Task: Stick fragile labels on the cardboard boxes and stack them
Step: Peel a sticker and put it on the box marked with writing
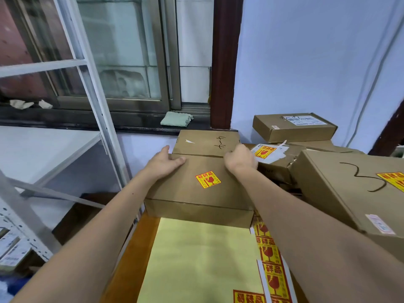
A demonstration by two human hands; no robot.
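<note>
Hands reached forward from bare forearms to the far edge of a flat cardboard box that lay on a wooden counter. The left hand rested on the box's far left corner, its fingers held loosely together and curled over the top edge, the thumb pointing away along the side. The right hand gripped the far right corner, fingers bent down behind the edge so that their tips were hidden. A red and yellow fragile label was stuck near the middle of the box's lid, slightly skewed. Just behind this box, touching it, sat a second box with handwriting on top. To the right lay a torn box bearing another fragile label, a large box with a black scrawl and a label at its edge, and, farther back against the blue wall, a flat box with a printed shipping label. In front of the held box, a pale yellow backing sheet covered the counter, with a strip of unused fragile labels along its right side. A folded green cloth sat on the dark windowsill, and a white metal shelf frame stood to the left.
</note>
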